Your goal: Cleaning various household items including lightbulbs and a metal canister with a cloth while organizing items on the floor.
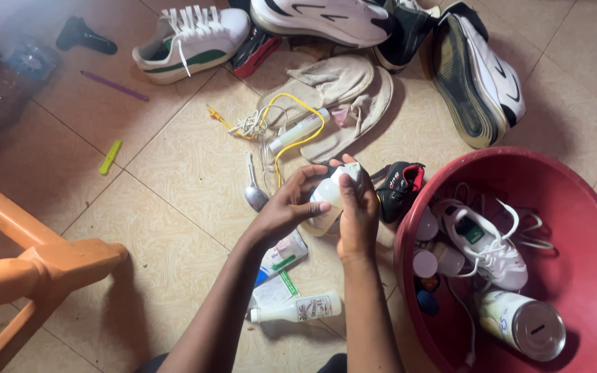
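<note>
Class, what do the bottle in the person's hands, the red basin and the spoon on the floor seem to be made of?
Bottle: likely plastic, whitish, slightly translucent and matte.
Red basin: probably moulded plastic, with a smooth, evenly coloured wall and soft sheen.
Spoon: apparently metal, grey with bright reflections.

Warm, even indoor light, soft shadows beside objects, hazy blur in the top-left corner

Bare forearms, no sleeves; left hand [286,206], right hand [358,215] ungloved.

A small white plastic bottle [327,204], tilted, is gripped above the tiled floor.
</note>
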